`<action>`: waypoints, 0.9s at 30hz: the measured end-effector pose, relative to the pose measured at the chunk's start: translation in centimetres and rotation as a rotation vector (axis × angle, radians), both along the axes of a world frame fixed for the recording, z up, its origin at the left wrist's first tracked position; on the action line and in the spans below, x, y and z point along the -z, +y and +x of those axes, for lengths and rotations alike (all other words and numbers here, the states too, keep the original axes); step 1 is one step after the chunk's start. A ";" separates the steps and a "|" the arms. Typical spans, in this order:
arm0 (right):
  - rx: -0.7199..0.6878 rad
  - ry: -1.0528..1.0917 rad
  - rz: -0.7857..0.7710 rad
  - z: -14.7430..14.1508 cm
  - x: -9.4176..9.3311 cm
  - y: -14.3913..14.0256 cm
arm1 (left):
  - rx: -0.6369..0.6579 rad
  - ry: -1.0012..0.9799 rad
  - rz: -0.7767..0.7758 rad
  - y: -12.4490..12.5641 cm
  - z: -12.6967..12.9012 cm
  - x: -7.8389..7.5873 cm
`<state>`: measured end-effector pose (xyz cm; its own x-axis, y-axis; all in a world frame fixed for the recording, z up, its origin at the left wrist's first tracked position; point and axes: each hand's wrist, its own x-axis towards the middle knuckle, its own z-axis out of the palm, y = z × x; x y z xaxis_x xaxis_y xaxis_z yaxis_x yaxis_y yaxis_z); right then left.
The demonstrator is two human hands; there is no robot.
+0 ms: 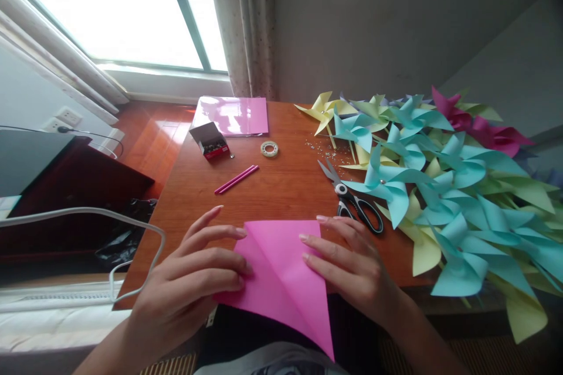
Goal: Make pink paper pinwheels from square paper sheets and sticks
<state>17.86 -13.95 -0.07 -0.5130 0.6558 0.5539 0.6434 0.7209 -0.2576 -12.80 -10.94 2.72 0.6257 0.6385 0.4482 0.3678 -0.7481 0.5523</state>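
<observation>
Head view: a folded pink paper [281, 269] lies at the tabletop's [281, 187] near edge, one corner hanging past it. The left hand [193, 281] presses flat on its left side, fingers spread, grip closed on nothing; the right hand [352, 263] likewise presses its right side. Scissors [352, 199] lie just beyond the right hand, beside the paper pinwheels [440, 176] heaped along the right edge.

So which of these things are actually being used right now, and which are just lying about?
In use: pink paper, pressed flat by left hand and right hand.

Lying about: scissors, tape roll, pink sticks, small box, pink sheets, pile of pinwheels.
</observation>
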 end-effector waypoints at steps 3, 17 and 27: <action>0.015 -0.048 0.058 0.5 0.0 0.2 | -0.040 0.111 0.127 0.0 -0.5 0.7; -0.086 -0.114 0.061 0.5 2.4 1.2 | -0.040 0.376 0.318 -1.0 -1.7 4.4; -0.112 -0.050 -0.053 0.5 3.0 1.3 | -0.080 0.378 0.302 -0.4 -2.4 5.3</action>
<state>18.38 -12.68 -3.05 -0.6109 0.6202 0.4921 0.5723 0.7754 -0.2667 -15.22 -11.39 -2.58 0.7348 0.5676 0.3714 0.5634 -0.8156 0.1316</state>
